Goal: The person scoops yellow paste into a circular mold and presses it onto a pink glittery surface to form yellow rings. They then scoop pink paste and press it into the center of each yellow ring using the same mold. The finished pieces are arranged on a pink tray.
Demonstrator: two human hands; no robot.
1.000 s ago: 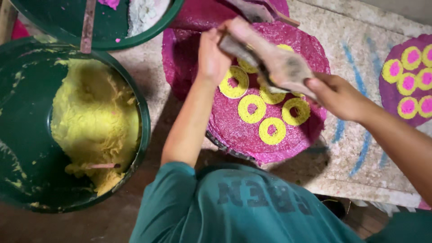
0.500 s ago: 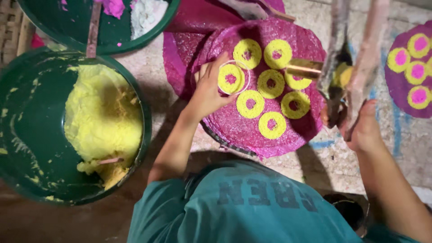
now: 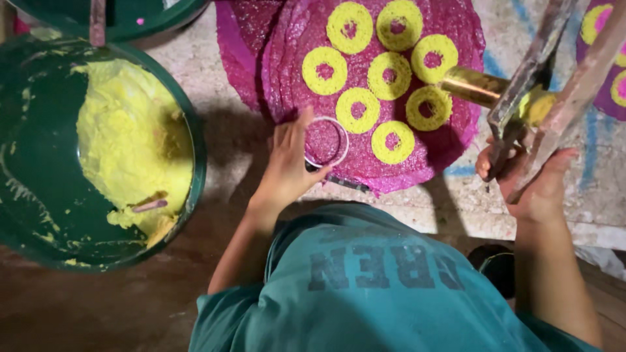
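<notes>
My left hand (image 3: 287,166) grips a thin metal ring (image 3: 326,142) that lies flat on the near edge of a round pink mat (image 3: 450,140). Several yellow dough rings (image 3: 357,109) with pink centres sit on the mat beyond it. My right hand (image 3: 535,186) is shut on the wooden handles of a press tool (image 3: 574,91), held off the mat's right edge. The tool's brass cylinder (image 3: 473,86) points left over the mat, with yellow dough at its joint.
A large green basin (image 3: 195,156) holds a heap of yellow dough (image 3: 130,143) with a small stick in it. Another green basin (image 3: 150,19) stands behind it. A second pink mat with yellow rings (image 3: 606,39) lies at far right on a pale woven sheet (image 3: 587,202).
The press tool has swung from above the mat to its right side. My left hand has come down to the mat's near edge and now holds the metal ring there.
</notes>
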